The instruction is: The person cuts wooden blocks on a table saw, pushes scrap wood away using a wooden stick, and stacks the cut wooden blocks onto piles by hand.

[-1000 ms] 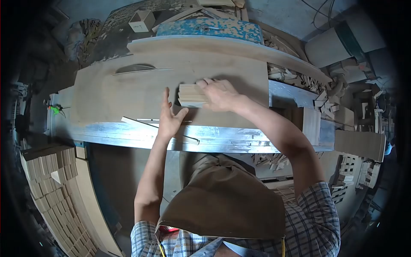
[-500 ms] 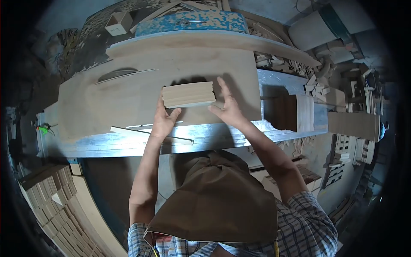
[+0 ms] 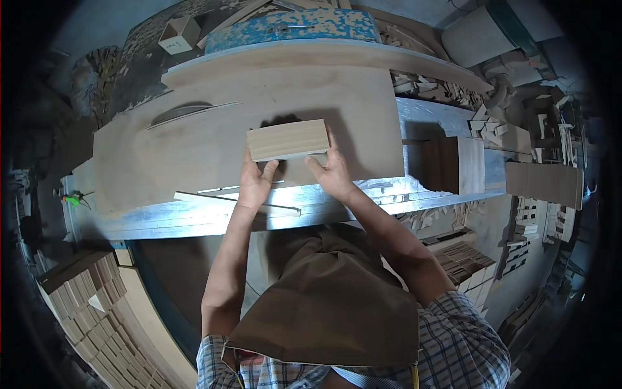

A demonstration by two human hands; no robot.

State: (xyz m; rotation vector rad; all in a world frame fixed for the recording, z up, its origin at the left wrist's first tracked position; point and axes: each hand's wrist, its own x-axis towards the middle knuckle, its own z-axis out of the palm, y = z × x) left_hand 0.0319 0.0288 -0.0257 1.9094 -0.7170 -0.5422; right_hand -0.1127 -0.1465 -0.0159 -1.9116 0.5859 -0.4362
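A stack of pale wooden strips (image 3: 289, 139), pressed together into one block, lies between my hands over the flat board. My left hand (image 3: 257, 178) grips its left end, with the thumb on the near edge. At the right end, my right hand (image 3: 332, 172) has its fingers along the side and its thumb at the near edge. Both hands' far fingers are partly hidden by the stack. Beneath is the broad brown board (image 3: 214, 146) of the worktable. A thin pale stick (image 3: 236, 203) lies slanted on the shiny metal front edge (image 3: 162, 220).
A dark curved blade-like piece (image 3: 181, 115) stands in the board at the left. A long wooden rail (image 3: 311, 55) crosses behind. Wood offcuts (image 3: 431, 87) lie at the back right. Stacked strips (image 3: 107, 311) stand at lower left, and more strips (image 3: 463, 259) at lower right.
My right hand has moved left and closed onto the stack's right end, where it stood apart with fingers spread before. My left hand stays at the left end; the view has shifted slightly.
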